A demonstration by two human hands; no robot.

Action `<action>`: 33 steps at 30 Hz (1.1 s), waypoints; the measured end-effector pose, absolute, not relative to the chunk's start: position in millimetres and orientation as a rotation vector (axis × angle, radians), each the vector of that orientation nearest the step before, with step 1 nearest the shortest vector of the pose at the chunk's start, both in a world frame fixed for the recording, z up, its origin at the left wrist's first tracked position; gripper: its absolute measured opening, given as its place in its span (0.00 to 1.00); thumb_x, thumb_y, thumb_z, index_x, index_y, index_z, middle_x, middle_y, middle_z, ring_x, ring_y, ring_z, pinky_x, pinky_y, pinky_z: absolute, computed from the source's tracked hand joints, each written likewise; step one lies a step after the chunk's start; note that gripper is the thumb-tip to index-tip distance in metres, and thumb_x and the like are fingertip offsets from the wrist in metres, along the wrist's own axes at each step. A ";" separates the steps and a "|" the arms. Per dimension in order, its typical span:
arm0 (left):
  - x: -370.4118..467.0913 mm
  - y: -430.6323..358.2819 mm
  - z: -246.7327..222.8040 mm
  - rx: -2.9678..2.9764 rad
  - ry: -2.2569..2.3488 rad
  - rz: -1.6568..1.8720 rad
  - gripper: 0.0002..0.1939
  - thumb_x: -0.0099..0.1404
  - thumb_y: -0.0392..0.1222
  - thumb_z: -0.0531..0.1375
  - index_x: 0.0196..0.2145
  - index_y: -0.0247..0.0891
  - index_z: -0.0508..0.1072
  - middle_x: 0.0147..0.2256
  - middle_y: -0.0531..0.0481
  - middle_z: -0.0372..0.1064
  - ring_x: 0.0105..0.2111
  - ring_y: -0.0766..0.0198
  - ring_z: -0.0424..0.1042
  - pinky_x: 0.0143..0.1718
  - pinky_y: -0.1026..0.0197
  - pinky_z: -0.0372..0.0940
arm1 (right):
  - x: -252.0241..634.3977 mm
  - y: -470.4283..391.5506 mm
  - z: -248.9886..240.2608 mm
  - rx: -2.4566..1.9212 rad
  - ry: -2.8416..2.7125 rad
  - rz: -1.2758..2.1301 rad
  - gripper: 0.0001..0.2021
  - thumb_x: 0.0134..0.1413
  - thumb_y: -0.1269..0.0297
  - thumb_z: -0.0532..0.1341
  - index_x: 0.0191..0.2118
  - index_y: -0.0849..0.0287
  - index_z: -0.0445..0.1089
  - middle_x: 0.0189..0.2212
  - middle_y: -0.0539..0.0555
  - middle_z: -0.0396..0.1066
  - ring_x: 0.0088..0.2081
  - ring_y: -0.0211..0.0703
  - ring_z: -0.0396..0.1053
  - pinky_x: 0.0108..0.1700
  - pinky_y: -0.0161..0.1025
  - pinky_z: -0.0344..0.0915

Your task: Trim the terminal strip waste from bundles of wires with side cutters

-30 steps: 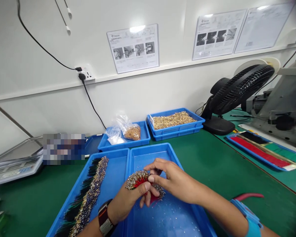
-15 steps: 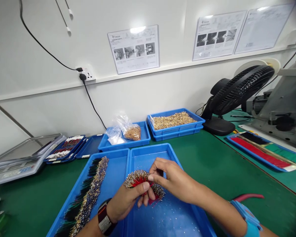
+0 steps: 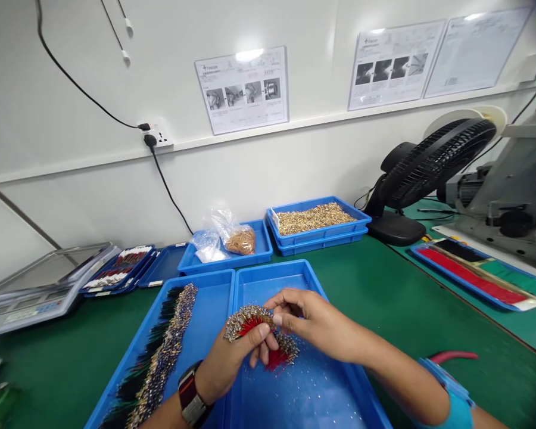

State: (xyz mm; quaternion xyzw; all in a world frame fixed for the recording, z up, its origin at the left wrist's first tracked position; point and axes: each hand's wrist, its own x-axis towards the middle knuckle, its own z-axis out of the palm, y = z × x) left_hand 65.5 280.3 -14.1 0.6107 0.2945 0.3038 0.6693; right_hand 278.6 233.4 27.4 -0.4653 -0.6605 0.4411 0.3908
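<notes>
My left hand (image 3: 239, 354) is closed round a fanned bundle of red wires with metal tips (image 3: 250, 322), above the right blue tray (image 3: 304, 393). Part of the bundle hangs out below its fingers. My right hand (image 3: 315, 325) pinches at the bundle's upper right edge, thumb and forefinger close together; whatever lies between those fingertips is too small to make out. In the left blue tray (image 3: 214, 298) lies a long row of dark green wires with metal tips (image 3: 165, 351). Small bright specks dot the right tray's floor.
Behind are a tray with plastic bags (image 3: 261, 241), stacked trays of golden parts (image 3: 315, 219) and a black fan (image 3: 438, 161). Red-handled pliers or similar (image 3: 453, 356) lie right, by my forearm. A scale (image 3: 40, 304) and small trays (image 3: 120, 268) stand left.
My right hand has shifted slightly left along the bundle's top edge. My left thumb has moved a little up, and the bundle has turned slightly in my left hand.
</notes>
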 end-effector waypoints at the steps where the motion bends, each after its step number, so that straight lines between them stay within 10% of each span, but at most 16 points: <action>1: 65.8 280.4 -14.5 1.363 0.670 0.690 0.20 0.70 0.56 0.68 0.36 0.33 0.83 0.29 0.46 0.78 0.23 0.67 0.72 0.22 0.68 0.60 | 279.1 234.4 25.9 -1.173 -1.664 1.151 0.09 0.67 0.59 0.61 0.45 0.58 0.75 0.35 0.52 0.76 0.37 0.44 0.71 0.39 0.40 0.65; 27: 69.0 278.5 -9.5 1.412 0.715 0.751 0.22 0.69 0.59 0.69 0.33 0.35 0.82 0.28 0.48 0.77 0.24 0.67 0.68 0.25 0.65 0.60 | 260.9 233.9 13.5 -1.109 -1.473 1.152 0.10 0.65 0.59 0.62 0.47 0.57 0.68 0.30 0.49 0.75 0.32 0.41 0.70 0.35 0.37 0.64; 33: 64.0 279.1 5.1 1.564 0.641 0.688 0.19 0.71 0.56 0.68 0.49 0.39 0.81 0.43 0.46 0.82 0.44 0.55 0.79 0.53 0.55 0.71 | 262.8 234.6 9.1 -1.129 -1.464 1.241 0.12 0.65 0.53 0.61 0.40 0.57 0.68 0.27 0.49 0.73 0.27 0.39 0.68 0.31 0.37 0.62</action>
